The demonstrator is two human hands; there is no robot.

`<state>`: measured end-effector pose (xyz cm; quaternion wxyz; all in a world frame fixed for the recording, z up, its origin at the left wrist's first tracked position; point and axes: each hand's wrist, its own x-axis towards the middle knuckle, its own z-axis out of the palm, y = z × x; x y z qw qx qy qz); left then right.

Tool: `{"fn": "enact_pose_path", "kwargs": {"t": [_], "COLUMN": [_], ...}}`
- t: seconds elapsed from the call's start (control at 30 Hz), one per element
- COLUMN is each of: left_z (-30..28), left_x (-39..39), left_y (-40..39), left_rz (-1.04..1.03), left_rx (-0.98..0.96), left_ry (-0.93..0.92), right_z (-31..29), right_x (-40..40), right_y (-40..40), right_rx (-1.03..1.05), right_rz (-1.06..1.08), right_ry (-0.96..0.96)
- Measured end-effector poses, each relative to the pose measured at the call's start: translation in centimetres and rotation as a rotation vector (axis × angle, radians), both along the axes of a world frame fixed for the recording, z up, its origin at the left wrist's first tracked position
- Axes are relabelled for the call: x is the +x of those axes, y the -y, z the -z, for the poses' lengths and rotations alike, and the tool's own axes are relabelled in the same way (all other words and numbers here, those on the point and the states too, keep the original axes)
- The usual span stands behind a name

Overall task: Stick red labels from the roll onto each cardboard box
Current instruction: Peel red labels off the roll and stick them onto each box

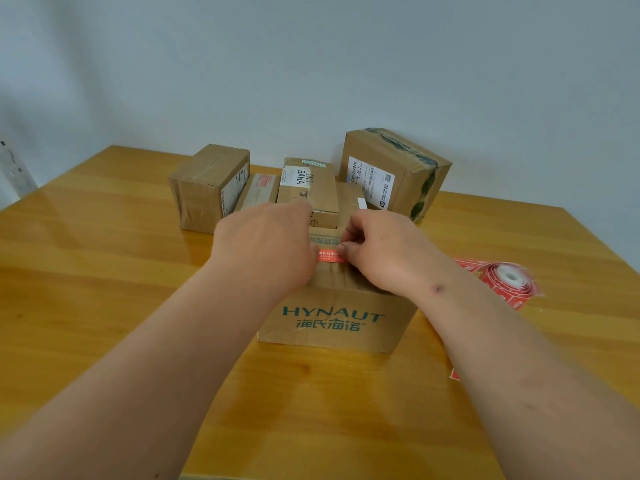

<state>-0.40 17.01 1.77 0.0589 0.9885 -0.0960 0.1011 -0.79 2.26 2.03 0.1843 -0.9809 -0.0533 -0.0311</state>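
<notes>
Plain room, likely a small parcel-packing spot in a home or office; cannot tell which. Bare pale grey-blue wall (311, 64) fills upper frame. Glossy yellow wooden table (86, 271) across lower frame. Used, taped cardboard shipping boxes (391, 168) with courier waybills cluster at centre. Roll of red labels (509, 280) at right.

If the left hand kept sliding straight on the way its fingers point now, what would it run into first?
The left hand points away across the HYNAUT box. It would likely meet the box with the BAHA label first, just behind. Depth between them is hard to judge from this one view.
</notes>
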Motion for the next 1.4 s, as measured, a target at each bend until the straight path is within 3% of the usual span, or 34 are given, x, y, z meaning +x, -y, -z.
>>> {"fn": "enact_pose_path", "kwargs": {"t": [0.6,0.77,1.03,1.23,1.4], "left_z": [0.6,0.7,1.0,1.4,1.7], "left_x": [0.0,0.2,0.7,0.8,1.0], "left_y": [-0.8,-0.8,-1.9,-1.7,-2.0], "left_rz": [-0.023,-0.016,0.071,0.063,0.045], "left_rx": [-0.216,-0.254,-0.493,-0.465,-0.569], "left_ry": [-0.071,-0.076,-0.192,-0.113,-0.142], "right_z": [0.2,0.0,-0.4,0.6,0.4], "right_x": [-0.3,-0.3,-0.4,0.2,0.3], "right_y": [0.7,0.6,1.6,0.8,1.2], "right_rx": [0.071,0.057,0.119,0.05,0.082], "right_rz": [0.053,0.061,0.037,0.093,0.089], "right_ry": [0.079,0.025,-0.041,0.081,0.048]}}
